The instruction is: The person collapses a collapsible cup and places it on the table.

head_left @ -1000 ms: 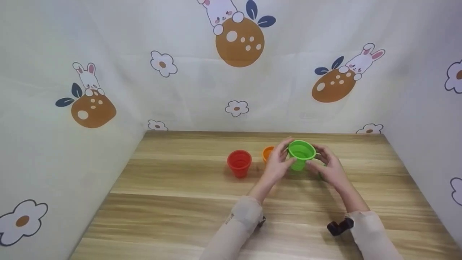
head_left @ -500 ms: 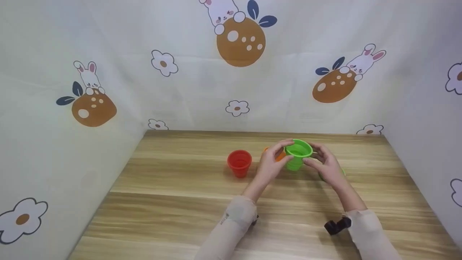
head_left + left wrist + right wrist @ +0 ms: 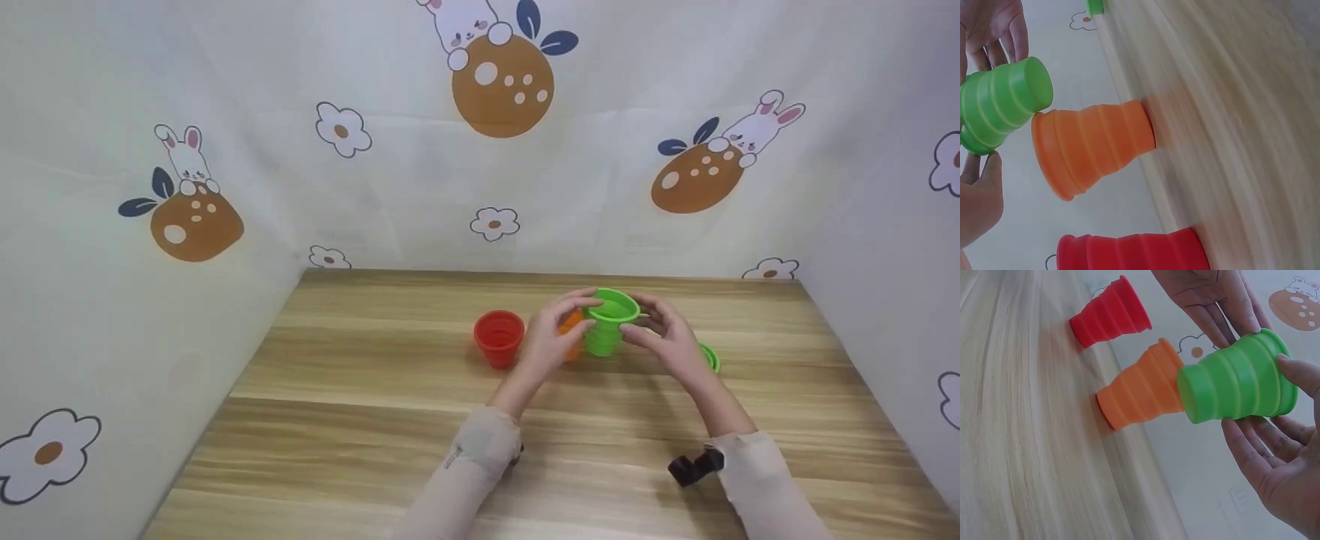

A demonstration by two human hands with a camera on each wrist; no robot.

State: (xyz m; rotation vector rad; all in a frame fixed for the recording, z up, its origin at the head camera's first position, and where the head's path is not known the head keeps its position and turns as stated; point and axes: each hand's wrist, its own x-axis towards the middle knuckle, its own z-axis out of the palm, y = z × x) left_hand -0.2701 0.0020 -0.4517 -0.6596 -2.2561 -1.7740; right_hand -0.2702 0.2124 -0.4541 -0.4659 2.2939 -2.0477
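A green collapsible cup [image 3: 604, 341], ridged and open at the top, is held off the table between both hands. My left hand [image 3: 551, 330] grips its left side at the rim, with the thumb at the front. On the other side my right hand [image 3: 671, 341] holds the rim, and its thumb [image 3: 1300, 374] lies on the rim in the right wrist view. An orange collapsible cup [image 3: 1143, 388] stands upright on the table, its rim right at the green cup's base. In the head view the left hand partly hides it. Further left stands a red collapsible cup [image 3: 499, 341].
A green ring-shaped piece [image 3: 711, 358] lies on the wooden table [image 3: 360, 450] beside the right hand, partly covered by it. Behind and along both sides of the table hangs a patterned cloth [image 3: 397, 195]. Each sleeve has a black wrist mount [image 3: 694, 469].
Both hands have moved left with the green cup, bringing it close over the orange cup. More of the green ring-shaped piece shows now. The red cup stays put.
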